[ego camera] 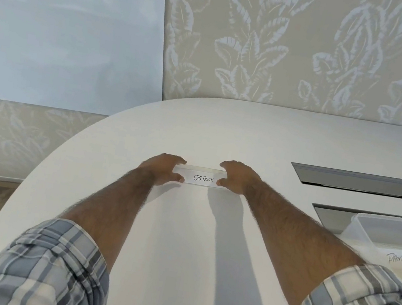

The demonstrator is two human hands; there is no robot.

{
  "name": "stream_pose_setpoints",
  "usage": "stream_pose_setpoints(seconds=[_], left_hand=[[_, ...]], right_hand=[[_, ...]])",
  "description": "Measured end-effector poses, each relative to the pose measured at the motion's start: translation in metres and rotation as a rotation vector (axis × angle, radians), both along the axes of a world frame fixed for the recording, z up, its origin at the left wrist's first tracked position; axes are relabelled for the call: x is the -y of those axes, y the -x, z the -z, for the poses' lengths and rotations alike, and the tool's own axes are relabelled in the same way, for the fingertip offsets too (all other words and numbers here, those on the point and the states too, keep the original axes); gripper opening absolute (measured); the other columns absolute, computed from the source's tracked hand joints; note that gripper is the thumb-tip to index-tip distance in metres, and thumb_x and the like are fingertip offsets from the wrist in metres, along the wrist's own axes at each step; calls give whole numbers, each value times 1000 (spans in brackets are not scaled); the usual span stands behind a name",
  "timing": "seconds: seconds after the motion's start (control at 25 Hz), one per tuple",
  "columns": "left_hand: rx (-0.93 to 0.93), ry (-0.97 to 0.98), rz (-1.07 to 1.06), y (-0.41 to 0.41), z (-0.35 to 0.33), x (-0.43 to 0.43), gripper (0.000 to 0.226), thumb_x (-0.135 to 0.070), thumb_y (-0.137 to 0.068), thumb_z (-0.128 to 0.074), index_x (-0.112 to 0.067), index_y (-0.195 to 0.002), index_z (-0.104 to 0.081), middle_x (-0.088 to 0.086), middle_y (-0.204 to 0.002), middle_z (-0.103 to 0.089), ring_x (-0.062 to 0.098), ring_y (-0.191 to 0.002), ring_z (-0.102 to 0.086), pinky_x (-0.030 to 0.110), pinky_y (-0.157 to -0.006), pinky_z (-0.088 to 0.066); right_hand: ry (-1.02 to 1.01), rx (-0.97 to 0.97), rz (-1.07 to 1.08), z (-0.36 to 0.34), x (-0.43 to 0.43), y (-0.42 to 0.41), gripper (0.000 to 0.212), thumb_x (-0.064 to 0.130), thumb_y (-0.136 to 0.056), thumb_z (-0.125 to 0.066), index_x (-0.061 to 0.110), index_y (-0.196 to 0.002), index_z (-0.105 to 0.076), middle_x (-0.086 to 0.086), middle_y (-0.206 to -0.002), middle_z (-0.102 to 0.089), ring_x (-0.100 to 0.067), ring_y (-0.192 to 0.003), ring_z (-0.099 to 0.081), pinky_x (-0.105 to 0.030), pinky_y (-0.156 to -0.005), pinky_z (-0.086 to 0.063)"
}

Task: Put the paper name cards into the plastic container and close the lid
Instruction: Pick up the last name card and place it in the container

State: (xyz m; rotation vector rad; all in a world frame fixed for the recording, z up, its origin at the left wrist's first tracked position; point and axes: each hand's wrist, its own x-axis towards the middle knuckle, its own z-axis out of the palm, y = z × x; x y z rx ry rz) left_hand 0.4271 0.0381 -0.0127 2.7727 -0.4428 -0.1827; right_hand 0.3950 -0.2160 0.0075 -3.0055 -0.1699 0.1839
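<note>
Both hands are pinching the ends of the name card (203, 178) (it reads OSTRICH): left hand (164, 168) on one end, right hand (239, 178) on the other, mid-table (179, 242). The plastic container (391, 234) sits well off to the right, a PANDA card (397, 258) inside.

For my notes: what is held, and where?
The OSTRICH name card: left hand pinches its left end, right hand its right end.

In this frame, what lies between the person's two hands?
In the head view, only the OSTRICH name card lies there, on the white table; the left hand and right hand each pinch one end.
</note>
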Motion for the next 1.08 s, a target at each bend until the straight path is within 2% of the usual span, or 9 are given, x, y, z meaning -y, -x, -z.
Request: stream_pose_setpoints(seconds=[0.2,0.36,0.44,0.6,0.76,0.96,1.08], left_hand=[[-24,-11,-8,-11,0,4,52,-42,-73,-76,-37,-121,-57,-11,-126,-59,15,-108,-54,36,-85,-46],[-35,-14,-20,-5,-2,9,59,-37,-75,-78,-33,-130,-58,-15,-128,-60,14,-116,-55,33,-84,-44],[-14,-54,-17,1,-7,12,54,-37,-74,-78,-33,-125,-62,-14,-124,-61,15,-112,-56,31,-78,-41],[12,-81,-5,23,-19,17,48,-37,-75,-77,-35,-122,-65,-14,-120,-63,14,-108,-57,31,-76,-42],[42,-71,-9,54,-36,20,46,-38,-73,-77,-39,-118,-66,-12,-113,-65,14,-100,-56,30,-74,-42],[85,-82,-23,95,-71,29,47,-40,-74,-77,-39,-120,-66,-11,-114,-64,17,-103,-60,32,-79,-47],[112,-88,-21,119,-92,43,45,-39,-73,-77,-40,-116,-67,-9,-108,-66,17,-97,-60,30,-76,-47]], right_hand=[[-59,-3,8,7,0,-10,47,25,-86,-66,19,-131,-54,-1,-134,-56,-23,-120,-54,-36,-95,-47],[-79,7,20,8,1,-5,35,17,-82,-67,17,-115,-58,-3,-121,-61,-26,-105,-59,-34,-81,-49],[-73,20,23,5,1,3,34,16,-81,-68,17,-114,-59,-4,-118,-61,-26,-102,-59,-32,-76,-46],[-72,48,23,-5,7,28,38,17,-83,-66,18,-120,-58,-2,-119,-61,-26,-104,-59,-31,-78,-45],[-40,81,-7,-30,11,55,34,16,-82,-66,19,-115,-59,-2,-115,-63,-25,-101,-59,-30,-74,-41],[-11,132,-26,-63,20,89,35,18,-82,-67,20,-117,-59,-2,-117,-63,-24,-104,-59,-30,-74,-40],[-7,165,-37,-82,34,111,34,19,-82,-68,19,-115,-59,-2,-117,-63,-25,-105,-59,-30,-75,-40]])
